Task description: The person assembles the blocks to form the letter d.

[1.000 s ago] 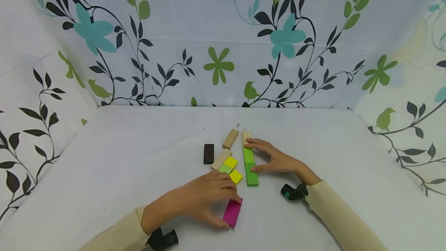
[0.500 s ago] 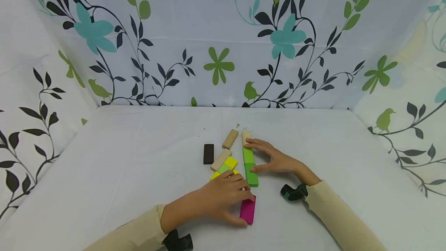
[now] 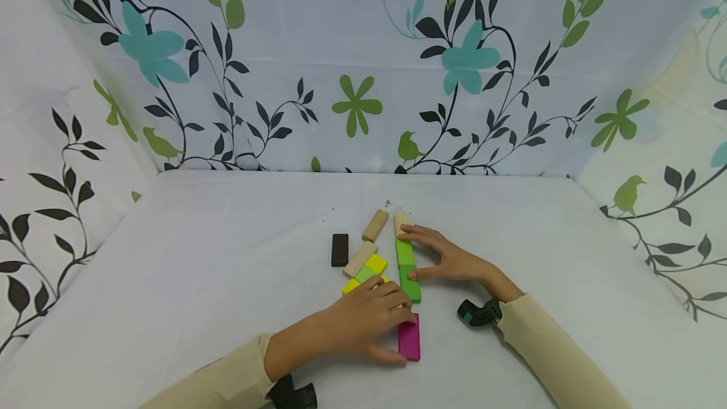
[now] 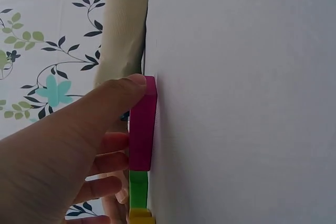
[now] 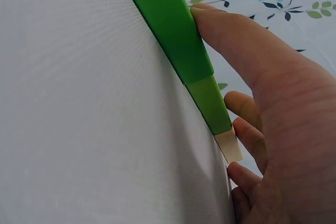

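My left hand (image 3: 363, 320) holds a magenta wooden block (image 3: 409, 339) lengthwise, thumb at its near end and fingertips at its far end. This block lies just short of a row of blocks, in line with it. The row has a dark green block (image 3: 411, 290) nearest, then a light green block (image 3: 404, 252), then a natural wood block (image 3: 399, 221). Over the row's right side lies my right hand (image 3: 454, 260), its thumb touching the dark green block and its other fingers extended by the farther blocks. In the right wrist view, these three blocks line up end to end.
Left of the row lie loose blocks: yellow ones (image 3: 377, 263), a lime one (image 3: 366, 275), two natural wood ones (image 3: 375, 225) and a dark brown one (image 3: 340, 250). My left hand partly covers the nearest yellow pieces. A patterned cloth (image 3: 284, 68) hangs behind the white table (image 3: 227, 238).
The left hand has moved right with the magenta block, which has turned straighter and come closer to the green row. The right hand has stayed in place.
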`<state>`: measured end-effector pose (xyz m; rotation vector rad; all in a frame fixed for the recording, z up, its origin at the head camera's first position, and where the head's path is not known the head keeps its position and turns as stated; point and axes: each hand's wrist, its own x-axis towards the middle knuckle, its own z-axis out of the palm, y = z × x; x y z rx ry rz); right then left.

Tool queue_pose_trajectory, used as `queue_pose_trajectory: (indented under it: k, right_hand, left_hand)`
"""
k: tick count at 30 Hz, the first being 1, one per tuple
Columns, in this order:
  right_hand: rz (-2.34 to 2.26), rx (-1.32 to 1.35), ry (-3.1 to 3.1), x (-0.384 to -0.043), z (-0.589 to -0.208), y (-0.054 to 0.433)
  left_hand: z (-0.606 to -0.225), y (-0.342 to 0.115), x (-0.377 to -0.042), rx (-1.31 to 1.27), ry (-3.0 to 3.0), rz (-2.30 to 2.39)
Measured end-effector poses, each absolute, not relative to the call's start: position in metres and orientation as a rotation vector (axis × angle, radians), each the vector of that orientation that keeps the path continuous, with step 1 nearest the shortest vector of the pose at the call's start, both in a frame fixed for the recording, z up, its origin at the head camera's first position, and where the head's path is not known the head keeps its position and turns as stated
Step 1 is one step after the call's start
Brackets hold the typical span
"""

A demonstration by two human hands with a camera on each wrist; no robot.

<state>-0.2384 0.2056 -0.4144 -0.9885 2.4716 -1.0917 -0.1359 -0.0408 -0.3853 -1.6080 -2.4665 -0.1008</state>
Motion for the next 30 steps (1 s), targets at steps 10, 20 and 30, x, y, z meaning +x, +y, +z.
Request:
queue_pose_trajectory:
  k: [10,20,30]
  right_hand:
    - [-1.101,-1.015,2.468,-0.238,-0.413,0.204]
    - [-1.09,-0.985,2.475,-0.239,-0.416,0.205]
    - [-1.075,-1.028,2.472,-0.239,-0.414,0.205]
  left_hand:
    - [-0.387,-0.036,-0.135,-1.53,-2.448,-0.04]
    - [-0.388,-0.03,-0.135,-1.444,-2.476,0.016]
    - [-0.388,-0.031,-0.134,-1.41,-2.483,0.012]
